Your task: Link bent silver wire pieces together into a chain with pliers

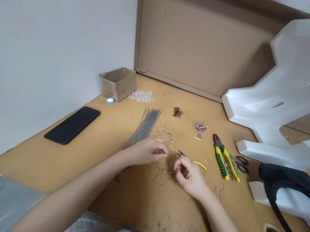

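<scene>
Silver wire (172,157) formed a thin loop between the two hands on my remote feed, above a loose pile of bent wire pieces (161,175) on the tan wooden table (51,155). The left hand (146,152) had its fingers (161,149) drawn together on one side of the loop, and the right hand (189,176) had its fingers (179,164) pinched together on the other, both apparently clamped on the wire, though it was too fine for me to see each grip clearly. A yellow-handled tool (200,165) lay just beyond the right hand, its dark tip close to the loop. Behind the left hand lay a long bundle of straight wires (144,126). Farther up the table I could see a small cluster of black rings (177,112), a heap of small metal pieces (201,127), and a pale spill of tiny clear pieces (142,95) beside a small cardboard box (117,84). To the right, green-and-yellow pliers (222,160) rested beside black-handled scissors (239,163). A black phone (72,124) lay near the wall (53,40), while white foam packing (300,86) and a cardboard sheet (202,42) stood at the far side.
</scene>
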### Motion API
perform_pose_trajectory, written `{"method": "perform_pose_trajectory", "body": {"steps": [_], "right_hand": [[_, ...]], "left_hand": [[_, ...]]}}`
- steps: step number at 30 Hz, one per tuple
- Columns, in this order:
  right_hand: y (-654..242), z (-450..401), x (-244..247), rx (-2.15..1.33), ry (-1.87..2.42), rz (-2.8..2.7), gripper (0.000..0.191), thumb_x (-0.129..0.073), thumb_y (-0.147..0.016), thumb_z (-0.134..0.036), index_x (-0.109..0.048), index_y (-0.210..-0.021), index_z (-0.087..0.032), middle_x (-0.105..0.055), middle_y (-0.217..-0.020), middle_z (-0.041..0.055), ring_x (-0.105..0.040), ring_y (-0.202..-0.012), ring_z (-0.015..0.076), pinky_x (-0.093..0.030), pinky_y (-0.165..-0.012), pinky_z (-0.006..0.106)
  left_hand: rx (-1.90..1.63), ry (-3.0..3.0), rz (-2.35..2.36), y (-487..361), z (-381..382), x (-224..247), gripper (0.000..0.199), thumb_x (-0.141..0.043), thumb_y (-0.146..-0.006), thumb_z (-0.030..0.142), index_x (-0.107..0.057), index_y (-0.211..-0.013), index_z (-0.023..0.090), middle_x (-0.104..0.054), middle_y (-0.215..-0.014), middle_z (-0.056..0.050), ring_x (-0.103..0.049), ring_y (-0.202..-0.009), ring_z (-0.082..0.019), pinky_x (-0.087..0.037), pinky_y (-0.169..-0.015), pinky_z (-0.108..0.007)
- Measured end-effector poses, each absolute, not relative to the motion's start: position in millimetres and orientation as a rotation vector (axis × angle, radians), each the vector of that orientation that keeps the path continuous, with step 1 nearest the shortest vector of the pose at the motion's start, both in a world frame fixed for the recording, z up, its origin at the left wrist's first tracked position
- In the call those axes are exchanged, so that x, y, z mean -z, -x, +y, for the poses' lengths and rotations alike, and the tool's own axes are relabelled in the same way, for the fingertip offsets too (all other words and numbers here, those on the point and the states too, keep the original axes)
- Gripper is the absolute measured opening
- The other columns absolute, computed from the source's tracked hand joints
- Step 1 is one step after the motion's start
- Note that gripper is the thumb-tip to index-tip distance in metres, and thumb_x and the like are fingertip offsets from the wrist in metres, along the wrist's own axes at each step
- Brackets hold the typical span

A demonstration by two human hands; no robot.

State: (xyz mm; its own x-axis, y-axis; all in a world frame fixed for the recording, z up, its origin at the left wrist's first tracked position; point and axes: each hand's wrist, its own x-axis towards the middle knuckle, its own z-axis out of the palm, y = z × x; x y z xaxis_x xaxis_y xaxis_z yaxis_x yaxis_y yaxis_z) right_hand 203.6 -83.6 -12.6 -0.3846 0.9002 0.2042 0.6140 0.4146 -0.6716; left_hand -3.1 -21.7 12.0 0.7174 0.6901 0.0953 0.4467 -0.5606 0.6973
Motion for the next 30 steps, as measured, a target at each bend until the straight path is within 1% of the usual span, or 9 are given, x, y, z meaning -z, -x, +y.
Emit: {"method": "perform_pose_trajectory", "body": {"steps": [1, 2, 6, 9, 13, 19, 21, 25, 30], "right_hand": [[-203.8, -83.6, 12.1, -0.677, 1.269, -2.138, 0.021, -0.046, -0.064, -0.001, -0.049, -0.075, -0.019, -0.049, -0.068, -0.0025, -0.044, -0.056, 0.0091, -0.033, -0.051, 0.019], [-203.9, -83.8, 11.4, -0.680, 1.263, -2.153, 0.021, -0.046, -0.064, -0.001, -0.050, -0.075, -0.019, -0.049, -0.068, -0.0025, -0.044, -0.056, 0.0092, -0.033, -0.052, 0.019], [-203.5, -85.3, 9.7, -0.719, 1.280, -2.181, 0.021, -0.046, -0.066, -0.003, -0.051, -0.078, -0.020, -0.049, -0.067, -0.0028, -0.043, -0.054, 0.0089, -0.033, -0.050, 0.019], [-202.2, -85.7, 9.7, -0.734, 1.296, -2.176, 0.019, -0.046, -0.068, -0.004, -0.051, -0.078, -0.020, -0.049, -0.067, -0.0024, -0.045, -0.055, 0.0093, -0.034, -0.050, 0.019], [-199.7, -85.3, 10.3, -0.724, 1.287, -2.176, 0.017, -0.046, -0.069, -0.005, -0.051, -0.076, -0.019, -0.050, -0.067, -0.0019, -0.046, -0.056, 0.0097, -0.034, -0.051, 0.019], [-198.8, -85.4, 10.7, -0.693, 1.292, -2.159, 0.014, -0.047, -0.072, -0.007, -0.052, -0.077, -0.019, -0.051, -0.068, -0.0014, -0.047, -0.058, 0.0105, -0.036, -0.053, 0.021], [-199.3, -85.2, 10.2, -0.689, 1.304, -2.156, 0.014, -0.047, -0.073, -0.008, -0.052, -0.078, -0.019, -0.052, -0.068, -0.0010, -0.048, -0.059, 0.0110, -0.036, -0.054, 0.021], [-200.6, -83.7, 8.7, -0.677, 1.298, -2.170, 0.013, -0.047, -0.075, -0.009, -0.053, -0.079, -0.019, -0.054, -0.070, -0.0001, -0.048, -0.061, 0.0118, -0.037, -0.056, 0.022], [-202.2, -82.2, 7.3, -0.684, 1.309, -2.146, 0.014, -0.045, -0.078, -0.010, -0.055, -0.081, -0.019, -0.055, -0.074, 0.0012, -0.050, -0.065, 0.0127, -0.039, -0.059, 0.023]], "left_hand": [[-0.510, -2.356, 0.854, 0.5, -24.4, -12.0, 0.018, -0.046, -0.083, 0.023, -0.063, -0.084, 0.017, -0.062, -0.085, -0.002, -0.055, -0.074, -0.011, -0.038, -0.065, -0.020], [-0.479, -2.447, 0.849, -1.9, -27.3, -11.9, 0.018, -0.045, -0.082, 0.021, -0.063, -0.084, 0.018, -0.063, -0.087, -0.002, -0.056, -0.077, -0.012, -0.038, -0.066, -0.020], [-0.204, -2.682, 0.897, -7.9, -38.5, -9.5, 0.023, -0.041, -0.084, 0.021, -0.064, -0.082, 0.020, -0.066, -0.073, -0.002, -0.059, -0.065, -0.015, -0.034, -0.055, -0.023], [-0.081, -2.720, 0.886, -8.8, -42.6, -7.2, 0.022, -0.042, -0.083, 0.024, -0.064, -0.080, 0.020, -0.067, -0.071, -0.005, -0.059, -0.062, -0.017, -0.032, -0.052, -0.024], [-0.043, -2.666, 0.910, -10.0, -44.2, -6.3, 0.016, -0.047, -0.079, 0.024, -0.063, -0.080, 0.021, -0.067, -0.070, -0.004, -0.059, -0.063, -0.018, -0.031, -0.052, -0.024], [-0.063, -2.641, 0.918, -13.2, -48.1, -4.2, 0.015, -0.047, -0.078, 0.022, -0.062, -0.078, 0.021, -0.066, -0.071, -0.004, -0.060, -0.065, -0.019, -0.033, -0.054, -0.024], [-0.089, -2.621, 0.931, -13.2, -49.1, -4.3, 0.015, -0.047, -0.077, 0.020, -0.060, -0.082, 0.022, -0.066, -0.074, -0.003, -0.060, -0.067, -0.019, -0.033, -0.054, -0.024], [-0.145, -2.490, 0.970, -12.9, -49.8, -7.8, 0.023, -0.044, -0.077, 0.016, -0.055, -0.096, 0.022, -0.066, -0.077, -0.002, -0.060, -0.070, -0.018, -0.035, -0.056, -0.023], [-0.236, -2.296, 0.975, -12.3, -46.9, -11.5, 0.032, -0.045, -0.078, 0.018, -0.049, -0.109, 0.023, -0.066, -0.086, 0.000, -0.060, -0.078, -0.017, -0.039, -0.063, -0.023]]}}
